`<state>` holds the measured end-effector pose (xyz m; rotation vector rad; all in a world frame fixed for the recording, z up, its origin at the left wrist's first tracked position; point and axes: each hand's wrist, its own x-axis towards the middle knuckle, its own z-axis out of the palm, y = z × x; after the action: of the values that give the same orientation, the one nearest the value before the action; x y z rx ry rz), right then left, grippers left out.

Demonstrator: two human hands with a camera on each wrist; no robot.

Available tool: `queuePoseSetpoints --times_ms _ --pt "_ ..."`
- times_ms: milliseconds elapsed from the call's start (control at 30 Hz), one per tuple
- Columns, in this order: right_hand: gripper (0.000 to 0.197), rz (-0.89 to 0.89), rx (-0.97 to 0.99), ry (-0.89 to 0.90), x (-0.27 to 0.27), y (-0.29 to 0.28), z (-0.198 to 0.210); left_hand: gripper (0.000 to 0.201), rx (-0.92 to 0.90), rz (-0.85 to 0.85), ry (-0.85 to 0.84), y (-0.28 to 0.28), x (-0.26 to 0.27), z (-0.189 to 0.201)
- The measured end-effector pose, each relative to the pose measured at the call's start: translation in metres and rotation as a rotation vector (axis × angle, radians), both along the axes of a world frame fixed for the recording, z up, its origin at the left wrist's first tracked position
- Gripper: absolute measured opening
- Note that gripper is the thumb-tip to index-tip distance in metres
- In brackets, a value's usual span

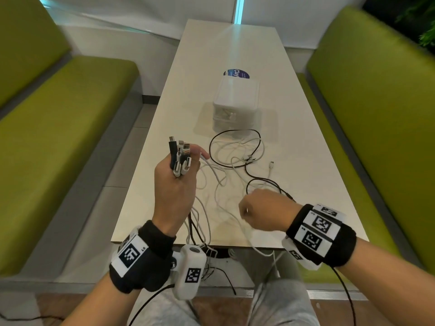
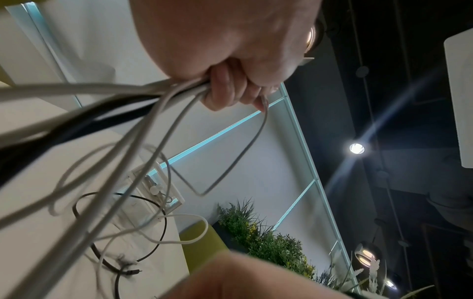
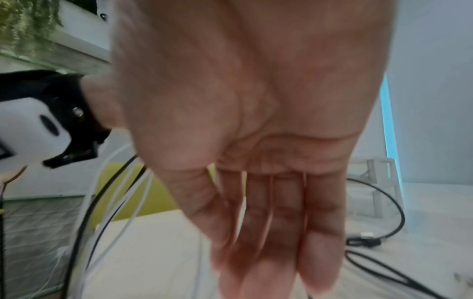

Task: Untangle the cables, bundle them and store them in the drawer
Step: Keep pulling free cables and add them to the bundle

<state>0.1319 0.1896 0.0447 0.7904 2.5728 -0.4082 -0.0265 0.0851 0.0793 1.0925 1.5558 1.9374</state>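
My left hand (image 1: 181, 161) is raised over the table's near left and grips a bunch of black and white cable plugs (image 1: 180, 151) that stick up out of the fist. In the left wrist view the fingers (image 2: 225, 89) curl round several cords (image 2: 143, 121) trailing down. The tangled white and black cables (image 1: 235, 158) lie in loops on the table (image 1: 294, 114) before a small white drawer unit (image 1: 235, 104). My right hand (image 1: 261, 208) hovers over the near cables; the right wrist view shows its fingers (image 3: 271, 232) straight, holding nothing.
Green benches (image 1: 58, 137) (image 1: 376, 114) flank the narrow table. A blue round sticker (image 1: 236, 73) lies behind the drawer unit. A loose white plug (image 1: 271, 164) rests to the right of the tangle. Some cords (image 1: 200, 231) hang over the near table edge.
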Motion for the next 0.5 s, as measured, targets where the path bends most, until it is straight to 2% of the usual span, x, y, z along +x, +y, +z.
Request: queuePoseSetpoints --times_ms 100,133,200,233,267,367,433,500 --pt "0.023 -0.109 0.06 0.204 -0.004 0.011 0.015 0.031 -0.01 -0.014 -0.018 -0.001 0.003 0.002" --pt "0.028 -0.144 0.027 0.307 -0.005 0.012 0.02 0.03 -0.012 -0.022 -0.019 -0.001 0.004 0.003" --pt "0.054 -0.163 -0.156 0.507 -0.01 0.009 0.03 0.03 -0.013 -0.046 -0.026 -0.002 0.006 0.003" --pt "0.059 -0.143 -0.242 0.57 -0.013 0.004 0.033 0.031 -0.017 -0.057 -0.033 -0.002 0.007 0.003" --pt "0.055 -0.104 -0.286 0.602 -0.017 -0.001 0.035 0.032 -0.022 -0.066 -0.039 -0.003 0.008 0.003" --pt "0.022 -0.001 -0.343 0.553 -0.023 -0.014 0.032 0.026 -0.025 -0.079 -0.02 -0.003 0.009 0.006" --pt "0.028 0.012 -0.458 0.525 -0.022 -0.02 0.024 0.023 -0.036 -0.068 0.014 -0.005 0.007 0.009" --pt "0.027 0.049 -0.468 0.523 -0.02 -0.024 0.017 0.024 -0.04 -0.069 0.007 -0.007 0.005 0.01"
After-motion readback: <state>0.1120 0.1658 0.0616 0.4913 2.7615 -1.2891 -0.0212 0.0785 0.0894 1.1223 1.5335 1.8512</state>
